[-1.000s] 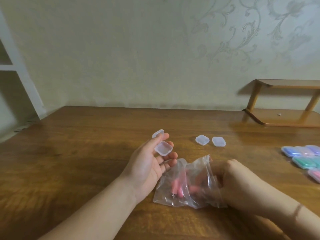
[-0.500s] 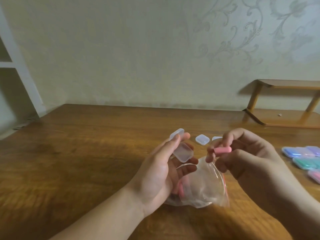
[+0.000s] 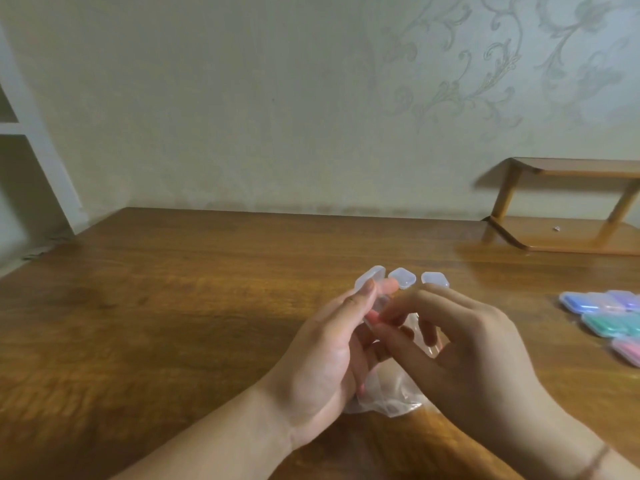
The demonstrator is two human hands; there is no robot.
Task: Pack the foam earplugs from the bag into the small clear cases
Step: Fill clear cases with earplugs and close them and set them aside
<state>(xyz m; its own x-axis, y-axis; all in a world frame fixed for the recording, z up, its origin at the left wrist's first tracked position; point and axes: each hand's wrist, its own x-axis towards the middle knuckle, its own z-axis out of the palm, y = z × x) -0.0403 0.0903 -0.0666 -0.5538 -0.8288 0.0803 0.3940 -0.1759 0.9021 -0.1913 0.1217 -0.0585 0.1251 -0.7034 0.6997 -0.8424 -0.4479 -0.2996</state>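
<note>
My left hand [image 3: 329, 355] holds a small clear case [image 3: 372, 282] with its lid flipped open, thumb along its side. My right hand [image 3: 464, 355] pinches a pink foam earplug [image 3: 375, 317] at the case's opening, the two hands touching. Under both hands the clear plastic bag [image 3: 388, 396] lies on the wooden table [image 3: 173, 323], mostly hidden; its contents are not visible. Two more small clear cases [image 3: 401, 277] [image 3: 434, 280] sit closed on the table just beyond my fingers.
Several coloured filled cases [image 3: 609, 313] in blue, purple, green and pink lie at the table's right edge. A low wooden shelf [image 3: 568, 233] stands at the back right. A white shelf unit [image 3: 31, 150] is beyond the left edge.
My right hand drew a pink earplug out of the bag, lifted it, and brought it to the open case. My left hand raised the case and moved right to meet it.
</note>
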